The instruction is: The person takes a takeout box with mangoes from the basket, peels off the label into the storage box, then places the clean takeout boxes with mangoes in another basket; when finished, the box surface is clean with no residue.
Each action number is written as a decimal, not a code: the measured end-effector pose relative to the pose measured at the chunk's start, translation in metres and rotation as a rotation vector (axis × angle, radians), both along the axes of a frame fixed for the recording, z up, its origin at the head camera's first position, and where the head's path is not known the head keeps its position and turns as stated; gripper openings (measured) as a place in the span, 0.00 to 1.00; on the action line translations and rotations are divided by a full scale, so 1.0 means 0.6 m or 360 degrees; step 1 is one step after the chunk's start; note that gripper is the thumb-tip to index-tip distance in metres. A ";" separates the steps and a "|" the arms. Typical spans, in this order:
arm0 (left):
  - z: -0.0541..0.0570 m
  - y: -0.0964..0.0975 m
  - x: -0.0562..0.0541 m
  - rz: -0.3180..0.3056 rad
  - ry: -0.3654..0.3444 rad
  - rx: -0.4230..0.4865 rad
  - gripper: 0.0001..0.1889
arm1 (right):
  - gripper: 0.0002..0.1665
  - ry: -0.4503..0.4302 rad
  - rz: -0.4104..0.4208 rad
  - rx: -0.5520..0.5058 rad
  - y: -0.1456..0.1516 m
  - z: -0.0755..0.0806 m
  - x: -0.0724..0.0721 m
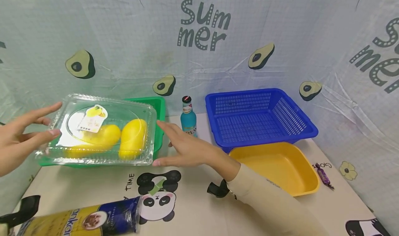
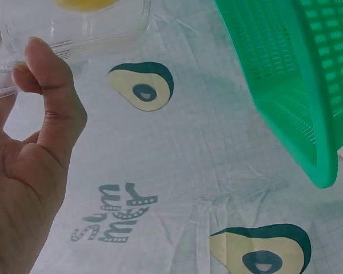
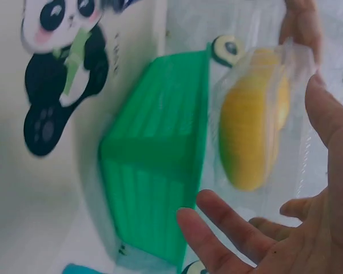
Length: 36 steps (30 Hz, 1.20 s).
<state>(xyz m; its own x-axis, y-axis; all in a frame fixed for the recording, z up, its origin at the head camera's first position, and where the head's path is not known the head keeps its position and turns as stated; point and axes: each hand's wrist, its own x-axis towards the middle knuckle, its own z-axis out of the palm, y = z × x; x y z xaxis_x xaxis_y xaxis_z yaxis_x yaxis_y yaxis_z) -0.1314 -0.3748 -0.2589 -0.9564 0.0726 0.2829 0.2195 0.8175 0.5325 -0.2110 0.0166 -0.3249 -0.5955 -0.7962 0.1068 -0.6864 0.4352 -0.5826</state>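
A clear plastic clamshell box [image 1: 71,125] with a fruit sticker on its lid hangs tilted above the green basket [image 1: 160,108]. Yellow mangoes [image 1: 133,139] lie inside it, one seen up close in the right wrist view [image 3: 248,131]. My left hand [image 1: 14,142] is at the box's left end; in the left wrist view its thumb and bent finger pinch the rim. At the other end is my right hand [image 1: 187,146], fingers spread, fingertips beside the edge. Its thumb is near a corner; whether it touches, I cannot tell.
Behind my right hand stands a blue bottle [image 1: 188,121]. To the right are a blue basket [image 1: 249,125] and, in front of it, a yellow tray [image 1: 271,163]. A purple wrapped candy [image 1: 324,176] lies at far right. A yellow-and-blue packet [image 1: 81,218] lies at front left.
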 end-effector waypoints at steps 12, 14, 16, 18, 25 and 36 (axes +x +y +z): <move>0.001 0.047 0.031 -0.0040 -0.0004 -0.0003 0.39 | 0.70 0.0047 0.0037 -0.0015 0.034 0.021 0.029; -0.001 0.050 0.034 -0.0056 -0.0008 0.0006 0.40 | 0.70 0.0060 0.0025 -0.0010 0.042 0.021 0.033; -0.002 0.051 0.033 -0.0074 -0.0034 0.0004 0.40 | 0.71 0.0066 0.0010 -0.0011 0.050 0.021 0.036; -0.005 0.051 0.030 -0.0105 -0.0056 0.0018 0.40 | 0.71 0.0076 -0.0016 -0.0012 0.059 0.022 0.039; -0.013 0.066 0.033 -0.0213 -0.0033 0.0039 0.40 | 0.74 0.0133 -0.0046 -0.0019 0.083 0.021 0.050; -0.041 0.087 0.035 -0.0381 -0.0198 0.0068 0.38 | 0.78 0.0141 -0.0084 -0.0052 0.117 0.025 0.083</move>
<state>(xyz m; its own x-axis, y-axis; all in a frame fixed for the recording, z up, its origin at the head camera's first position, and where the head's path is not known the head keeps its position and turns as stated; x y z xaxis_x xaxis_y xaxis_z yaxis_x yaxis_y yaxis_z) -0.1106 -0.3225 -0.2834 -0.9410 0.2915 0.1719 0.3347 0.7262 0.6005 -0.1614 0.0869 -0.3096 -0.6233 -0.7594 0.1866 -0.7128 0.4535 -0.5350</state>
